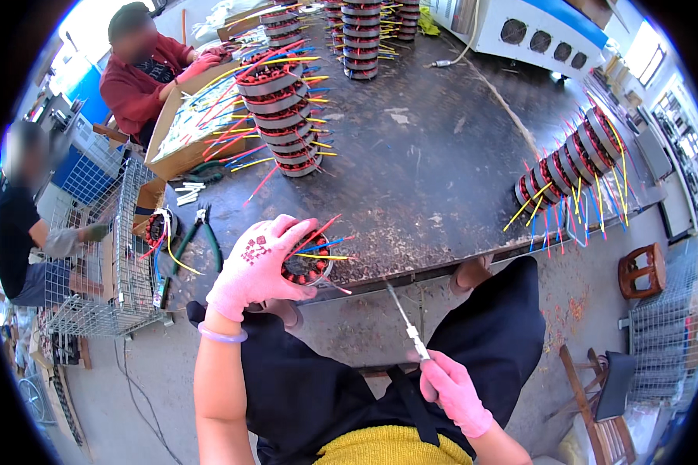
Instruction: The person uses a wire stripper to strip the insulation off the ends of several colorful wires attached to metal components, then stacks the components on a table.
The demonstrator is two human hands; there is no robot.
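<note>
My left hand (257,260), in a pink glove, is wrapped round a motor stator (310,268) at the table's near edge. The stator has red windings, and red, blue and yellow wires stick out of it to the right. In my right hand (455,394), also gloved in pink, is a slim rod-like tool (412,335) with a metal shaft and a pale handle end. Its tip points up toward the table edge, apart from the stator. The fingers are closed on it over my lap; its exact kind cannot be made out.
Stacks of stators (285,116) stand at the back left, and another stack (574,159) tilts at the right. Green-handled pliers (202,232) and a single stator (159,231) lie left of my hand. A cardboard box (177,128) holds wires. Two people work at the left.
</note>
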